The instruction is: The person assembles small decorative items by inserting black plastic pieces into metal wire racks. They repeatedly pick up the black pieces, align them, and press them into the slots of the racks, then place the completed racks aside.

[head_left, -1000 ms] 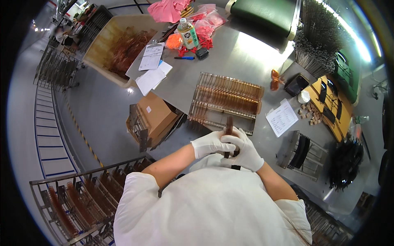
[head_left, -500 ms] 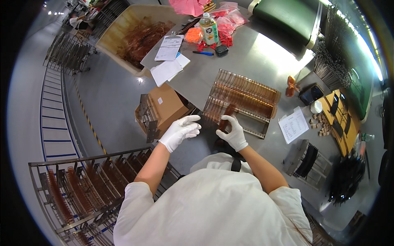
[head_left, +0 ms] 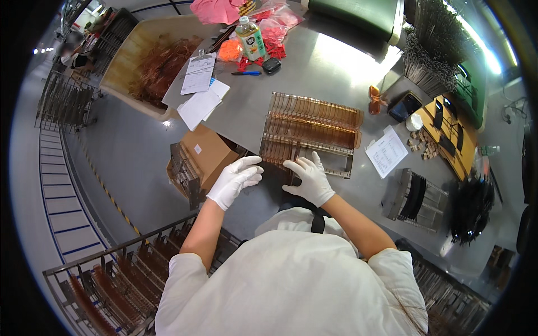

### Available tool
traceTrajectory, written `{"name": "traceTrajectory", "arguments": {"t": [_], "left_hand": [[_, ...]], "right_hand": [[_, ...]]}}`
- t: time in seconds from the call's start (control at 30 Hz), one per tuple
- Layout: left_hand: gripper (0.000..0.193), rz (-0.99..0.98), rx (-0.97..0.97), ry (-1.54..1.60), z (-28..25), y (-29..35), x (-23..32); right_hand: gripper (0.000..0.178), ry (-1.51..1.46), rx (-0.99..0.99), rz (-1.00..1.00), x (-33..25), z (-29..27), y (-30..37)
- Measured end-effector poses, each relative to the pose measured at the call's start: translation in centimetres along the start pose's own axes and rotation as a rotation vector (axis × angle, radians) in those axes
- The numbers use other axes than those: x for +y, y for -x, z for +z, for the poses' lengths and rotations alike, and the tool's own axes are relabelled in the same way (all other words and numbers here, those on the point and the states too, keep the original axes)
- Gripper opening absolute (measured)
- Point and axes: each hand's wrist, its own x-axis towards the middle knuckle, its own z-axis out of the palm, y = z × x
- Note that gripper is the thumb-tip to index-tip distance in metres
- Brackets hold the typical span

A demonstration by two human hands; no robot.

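On the grey table, a metal rack [head_left: 355, 157] carries rows of thin, translucent brown curved pieces [head_left: 314, 115], standing side by side. My right hand [head_left: 311, 180], in a white glove, is at the rack's near edge. Its thumb and fingers curve around a narrow brown piece [head_left: 292, 173], seen nearly edge-on and partly hidden by the fingers. To the left, beyond the table's near edge, hovers my white-gloved left hand [head_left: 233, 181]. Its fingers are loosely stretched toward the rack, and nothing shows in them.
Below my left hand, a cardboard box [head_left: 210, 154] holds another metal rack. A trolley [head_left: 106, 260] with brown pieces stands at lower left. Papers [head_left: 388, 151], a bottle [head_left: 251, 39], a second rack with black pieces [head_left: 416, 197] and a wooden board [head_left: 457, 159] lie on the table.
The view has shifted, so the table sits farther left. The brown piece at my right hand now appears narrower and turned edge-on, near the rack's front left. My left hand keeps its pose.
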Motion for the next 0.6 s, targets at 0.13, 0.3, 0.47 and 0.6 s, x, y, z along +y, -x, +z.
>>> {"name": "traceTrajectory", "arguments": {"t": [0.13,0.3,0.47,0.6], "left_hand": [[0.042,0.021,-0.024,-0.063,-0.4,-0.8,1.1],[0.044,0.25,-0.062,-0.451,0.2,-2.8,2.5],[0.058,1.04,-0.248,-1.325,2.3,-7.9,2.7],[0.068,1.207,-0.464,-1.367,5.7,-11.1,2.2]], "right_hand": [[0.086,0.02,-0.022,-0.02,2.3,-0.7,1.8],[0.096,0.051,-0.116,-0.078,4.5,-3.2,2.2],[0.097,0.133,-0.26,-0.027,3.5,-3.9,1.1],[0.085,0.113,-0.269,-0.001,3.4,-6.7,2.1]]}}
